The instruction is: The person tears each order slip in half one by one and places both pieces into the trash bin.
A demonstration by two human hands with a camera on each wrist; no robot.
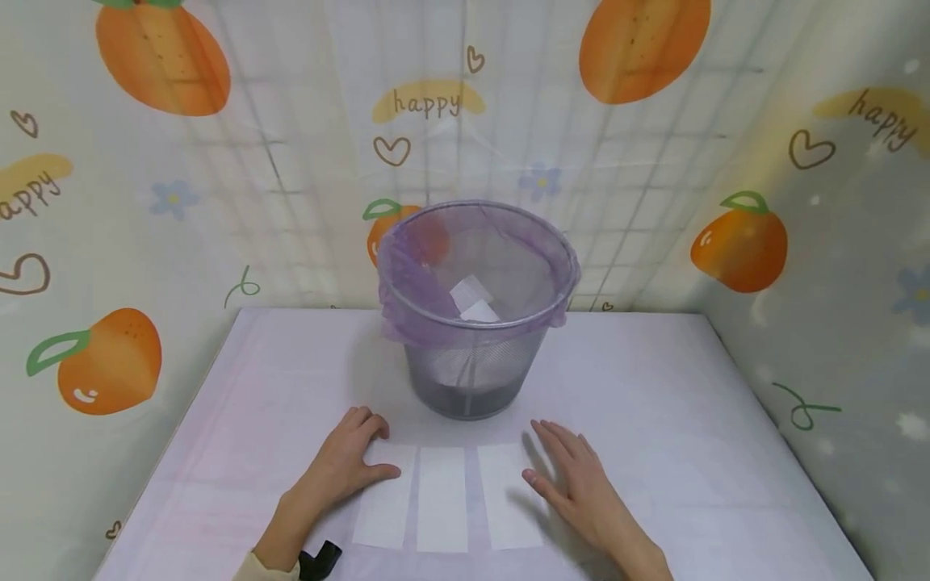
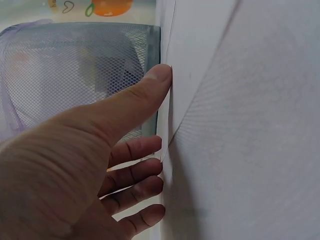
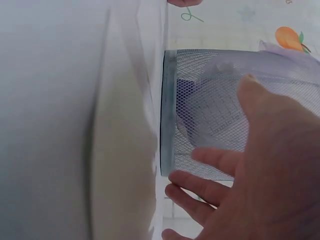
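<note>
Three white paper strips lie side by side in front of me: a left strip (image 1: 385, 500), a middle strip (image 1: 442, 500) and a right strip (image 1: 510, 496). My left hand (image 1: 349, 456) is at the left strip, its thumb on the upper part of that paper and its fingers bent near the upper left corner. Thumb and fingers of that hand (image 2: 100, 135) stand apart in the left wrist view. Over the upper right edge of the right strip, my right hand (image 1: 577, 484) has its fingers extended and holds nothing. The right wrist view shows this hand (image 3: 260, 150) spread, apart from the paper.
A grey mesh wastebasket (image 1: 472, 387) with a purple bag liner (image 1: 414, 282) stands behind the strips. White paper pieces (image 1: 474, 298) are inside it. A black object (image 1: 320, 561) is by my left wrist. A fruit-patterned curtain (image 1: 305, 202) surrounds the white table (image 1: 654, 387).
</note>
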